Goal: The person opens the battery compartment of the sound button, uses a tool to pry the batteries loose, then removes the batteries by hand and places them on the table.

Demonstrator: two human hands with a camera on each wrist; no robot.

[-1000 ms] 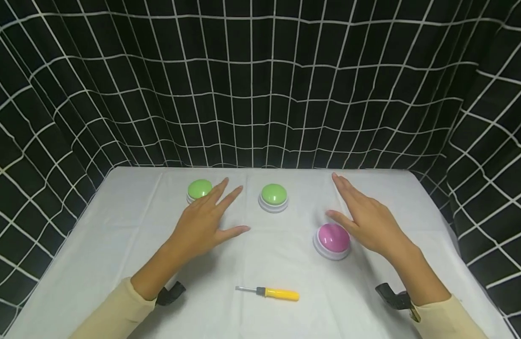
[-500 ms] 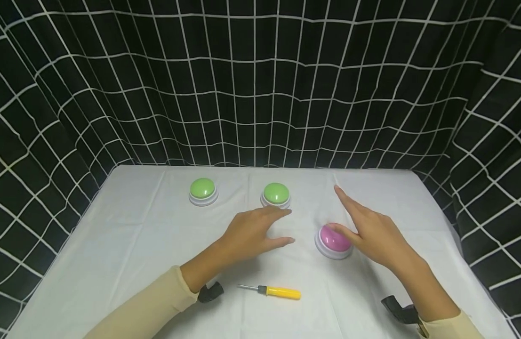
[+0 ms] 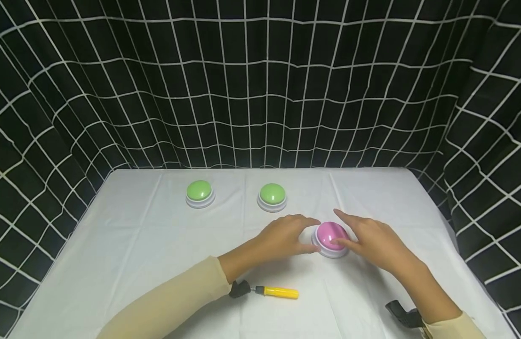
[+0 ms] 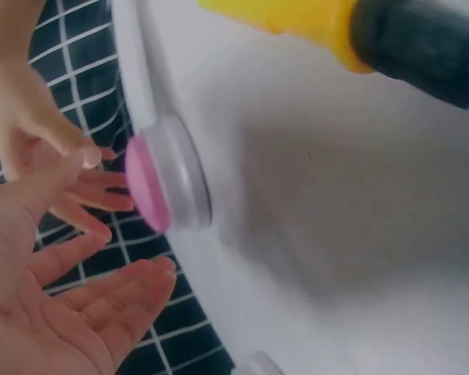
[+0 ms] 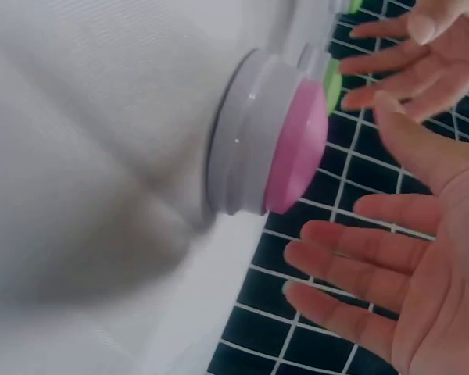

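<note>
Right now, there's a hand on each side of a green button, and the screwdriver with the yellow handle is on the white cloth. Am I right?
Almost! The head view shows a pink button, not a green one, between the left hand and the right hand. The screwdriver does lie on the white cloth.

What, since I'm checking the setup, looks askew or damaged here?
Nothing looks damaged or spilled. The pink button and both green buttons sit flat; only the screwdriver, a lone tool, might seem odd.

Behind the screwdriver (image 3: 281,292) — 1 button (image 3: 330,234) right of 2 farther buttons (image 3: 272,194)
</note>
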